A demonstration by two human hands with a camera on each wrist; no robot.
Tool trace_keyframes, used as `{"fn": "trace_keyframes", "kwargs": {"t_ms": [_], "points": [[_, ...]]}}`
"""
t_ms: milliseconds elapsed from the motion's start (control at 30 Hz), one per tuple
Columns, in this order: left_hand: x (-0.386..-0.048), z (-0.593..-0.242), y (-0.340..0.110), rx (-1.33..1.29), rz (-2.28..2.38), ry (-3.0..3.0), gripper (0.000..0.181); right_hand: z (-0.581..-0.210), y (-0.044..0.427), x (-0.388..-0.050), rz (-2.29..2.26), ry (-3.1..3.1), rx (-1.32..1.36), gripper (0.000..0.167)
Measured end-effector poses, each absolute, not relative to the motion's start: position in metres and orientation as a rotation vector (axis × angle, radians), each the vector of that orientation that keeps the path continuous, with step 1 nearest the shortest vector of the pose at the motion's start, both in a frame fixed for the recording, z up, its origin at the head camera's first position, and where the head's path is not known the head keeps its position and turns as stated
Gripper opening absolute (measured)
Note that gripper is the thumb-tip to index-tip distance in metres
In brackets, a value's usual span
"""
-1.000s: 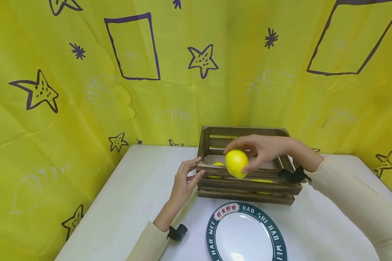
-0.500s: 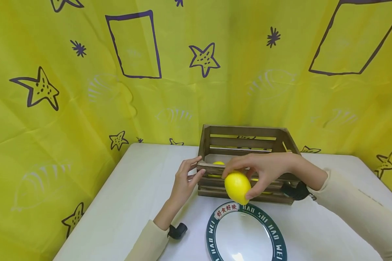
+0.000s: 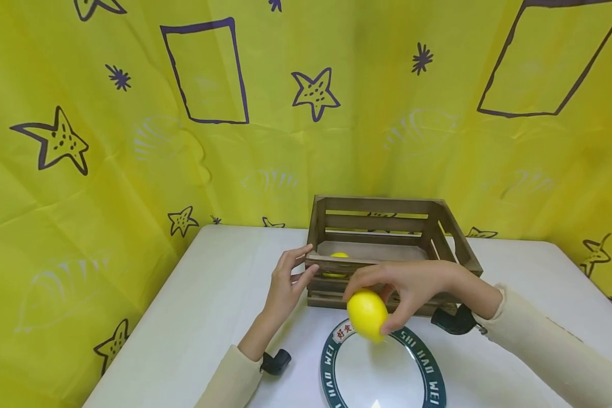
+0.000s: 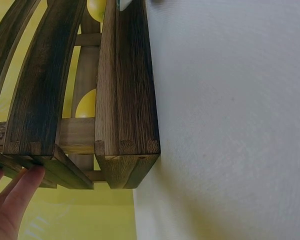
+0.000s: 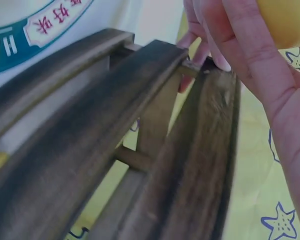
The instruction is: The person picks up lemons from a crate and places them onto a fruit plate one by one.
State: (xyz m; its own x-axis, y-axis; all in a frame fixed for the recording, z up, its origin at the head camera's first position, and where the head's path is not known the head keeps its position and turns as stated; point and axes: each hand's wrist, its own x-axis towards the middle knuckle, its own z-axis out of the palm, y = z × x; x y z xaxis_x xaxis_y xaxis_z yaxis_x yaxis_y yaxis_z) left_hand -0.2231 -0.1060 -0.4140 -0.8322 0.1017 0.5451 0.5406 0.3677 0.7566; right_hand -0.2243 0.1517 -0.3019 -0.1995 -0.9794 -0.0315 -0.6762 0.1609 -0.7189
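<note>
In the head view my right hand (image 3: 413, 286) holds a yellow lemon (image 3: 367, 314) between thumb and fingers, above the far rim of a round plate (image 3: 328, 368) with a white middle and a green lettered border. Behind the plate stands a brown slatted wooden crate (image 3: 382, 205). My left hand (image 3: 285, 283) grips the crate's left front corner, thumb on the front and fingers at the end. In the left wrist view, fingers (image 4: 25, 192) touch the crate's slats. Another lemon (image 3: 339, 255) lies inside the crate, partly hidden by the front slats.
A white table (image 3: 245, 255) bears the crate and plate. Behind it hangs a yellow curtain (image 3: 270, 153) with starfish and frame drawings. The left wrist view shows yellow fruit (image 4: 87, 104) through the slats. The plate's near edge falls outside the head view.
My right hand has carried the lemon from over the crate's front rim, toward me and down, to above the plate. The left hand stays at the crate's corner.
</note>
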Motion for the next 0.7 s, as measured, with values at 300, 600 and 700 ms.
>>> {"fn": "trace_keyframes", "kwargs": {"t_ms": [300,600,700], "points": [[-0.224,-0.416,-0.106,-0.569,-1.455,-2.2,0.043,-0.334,0.145,-0.218,-0.788,1.843,-1.498,0.054],[-0.224,-0.415,-0.106,-0.582,-1.45,-2.193,0.043,-0.352,0.146,-0.21,-0.773,1.84,-1.45,0.059],[-0.224,-0.414,-0.107,-0.583,-1.445,-2.192,0.043,-0.356,0.146,-0.206,-0.768,1.843,-1.428,0.061]]}}
